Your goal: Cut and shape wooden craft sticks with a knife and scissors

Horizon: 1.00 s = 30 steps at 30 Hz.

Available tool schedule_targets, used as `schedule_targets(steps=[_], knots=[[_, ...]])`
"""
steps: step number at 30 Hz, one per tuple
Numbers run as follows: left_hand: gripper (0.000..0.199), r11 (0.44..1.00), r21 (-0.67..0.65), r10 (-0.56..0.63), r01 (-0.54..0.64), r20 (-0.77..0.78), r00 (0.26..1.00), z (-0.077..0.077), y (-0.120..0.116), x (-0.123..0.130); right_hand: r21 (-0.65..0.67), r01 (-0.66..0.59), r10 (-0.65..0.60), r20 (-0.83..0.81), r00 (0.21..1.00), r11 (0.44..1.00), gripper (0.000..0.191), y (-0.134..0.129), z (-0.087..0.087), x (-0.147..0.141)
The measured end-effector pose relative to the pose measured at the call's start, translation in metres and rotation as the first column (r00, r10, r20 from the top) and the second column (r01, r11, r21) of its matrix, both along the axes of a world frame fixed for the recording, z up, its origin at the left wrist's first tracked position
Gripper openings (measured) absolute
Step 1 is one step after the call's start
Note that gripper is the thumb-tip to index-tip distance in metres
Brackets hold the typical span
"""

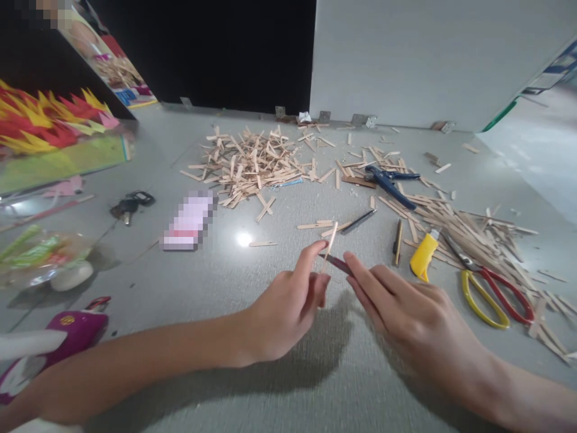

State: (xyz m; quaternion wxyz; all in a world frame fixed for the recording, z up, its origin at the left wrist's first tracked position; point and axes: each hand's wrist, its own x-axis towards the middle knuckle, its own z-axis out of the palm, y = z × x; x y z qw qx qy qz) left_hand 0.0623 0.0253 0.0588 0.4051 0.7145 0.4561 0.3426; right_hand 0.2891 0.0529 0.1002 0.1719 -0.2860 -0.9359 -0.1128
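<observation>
Near the middle, my left hand [288, 307] pinches a small wooden stick [332, 240] that points up and slightly right. My right hand [406, 307] is closed around a thin dark reddish tool [339, 264], whose tip meets the stick. Just beyond my hands lie a few loose sticks [315, 225] and a dark pen-like tool [359, 221]. A large heap of short wooden pieces [256, 159] sits farther back on the grey table [243, 276].
Right: blue cutter [392, 185], yellow knife [424, 255], red-and-yellow-handled scissors [484, 297], long sticks [478, 234]. Left: pixelated pink item [188, 222], keys [130, 206], plastic bag [45, 255], purple glue gun [74, 334], paper flames [49, 123]. Panels [406, 60] stand behind; a person's arm [83, 36] shows upper left.
</observation>
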Motion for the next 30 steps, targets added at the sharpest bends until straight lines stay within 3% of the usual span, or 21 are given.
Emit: schedule_targets(steps=[3,5,7,10,12,17,18,19,23,28,30], knots=[[0.050,0.990,0.023,0.137,-0.140,0.093,0.986,-0.003,0.004,0.001,0.034,0.037,-0.038,0.034,0.999,0.999,0.046,0.002,0.005,0.003],[0.054,0.981,0.015,0.194,-0.196,0.070,0.978,-0.003,0.007,0.000,-0.072,0.067,-0.072,-0.079,0.994,0.995,0.042,0.001,0.006,0.001],[0.057,0.988,0.024,0.153,-0.153,0.008,0.988,-0.002,0.009,-0.001,-0.243,0.056,-0.109,-0.211,0.971,0.968,0.036,-0.001,0.005,-0.003],[0.041,0.995,0.082,0.065,-0.060,-0.052,0.997,-0.003,0.011,-0.001,-0.490,0.005,-0.164,-0.282,0.945,0.872,0.034,-0.002,0.004,-0.008],[0.044,0.993,0.105,0.058,-0.053,-0.044,0.997,-0.004,0.011,0.000,-0.602,-0.018,-0.182,-0.270,0.945,0.799,0.036,-0.001,0.007,-0.009],[0.046,0.994,-0.099,-0.040,0.050,0.101,0.994,-0.004,0.009,0.003,-0.799,0.043,-0.267,-0.149,0.952,0.599,0.042,0.007,0.020,-0.010],[0.045,0.986,-0.144,-0.061,0.080,0.129,0.990,-0.003,0.008,0.003,-0.811,0.058,-0.266,-0.123,0.956,0.582,0.043,0.008,0.020,-0.008],[0.044,0.979,-0.177,-0.073,0.099,0.149,0.986,-0.001,0.008,0.003,-0.795,0.059,-0.242,-0.113,0.964,0.604,0.044,0.008,0.020,-0.005],[0.039,0.974,-0.199,-0.081,0.106,0.128,0.989,0.004,0.006,0.003,-0.574,-0.040,-0.058,-0.150,0.987,0.818,0.047,-0.001,0.004,0.011],[0.038,0.994,-0.094,-0.057,0.062,0.053,0.997,0.004,0.007,0.002,-0.467,-0.067,0.023,-0.099,0.995,0.882,0.034,-0.017,-0.023,0.014],[0.040,0.996,-0.073,-0.048,0.052,0.046,0.998,0.003,0.007,0.001,-0.383,-0.082,0.079,-0.021,0.997,0.920,0.040,-0.018,-0.027,0.010]])
